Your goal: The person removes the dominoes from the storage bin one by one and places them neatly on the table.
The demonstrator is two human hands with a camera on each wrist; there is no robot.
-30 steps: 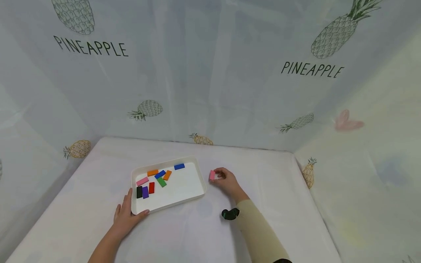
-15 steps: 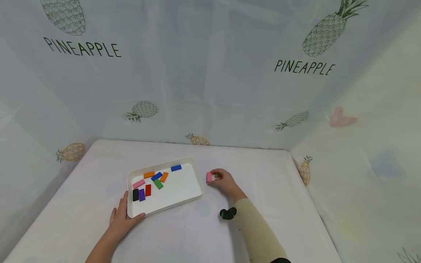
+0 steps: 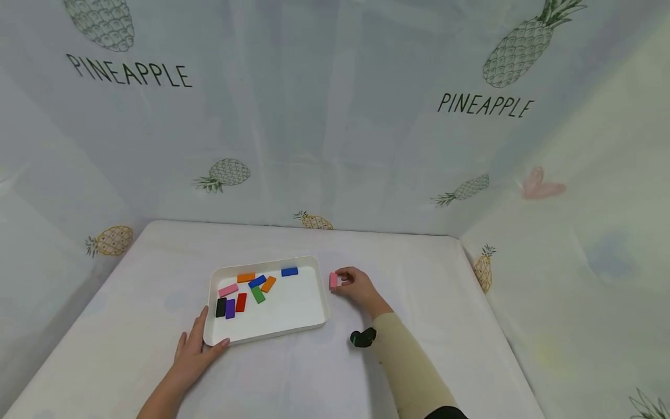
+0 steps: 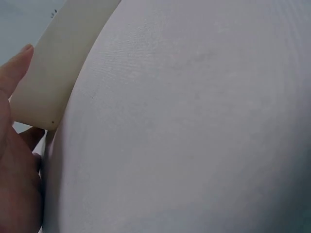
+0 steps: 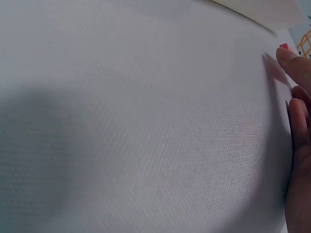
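A white tray (image 3: 293,302) lies on the table in the head view. My left hand (image 3: 195,355) is at its near left corner, fingers along the left side and thumb at the front side. In the left wrist view the thumb of my left hand (image 4: 17,145) is by the tray's outer wall (image 4: 63,63). My right hand (image 3: 361,291) pinches a pink block (image 3: 333,280) between thumb and fingers, just right of the tray. In the right wrist view only a bit of the pink block (image 5: 284,46) shows past the thumb of my right hand (image 5: 299,131).
Inside the tray lie several blocks: black (image 3: 221,307), purple (image 3: 230,309), red (image 3: 241,302), green (image 3: 258,295), another pink (image 3: 228,290), two orange and two blue. A white cloth covers the table (image 3: 293,378). Pineapple-print curtains (image 3: 335,116) stand around the table.
The tray has turned a little clockwise, its right end coming nearer to me, with the blocks inside. My right hand keeps its pinch on the pink block in nearly the same place.
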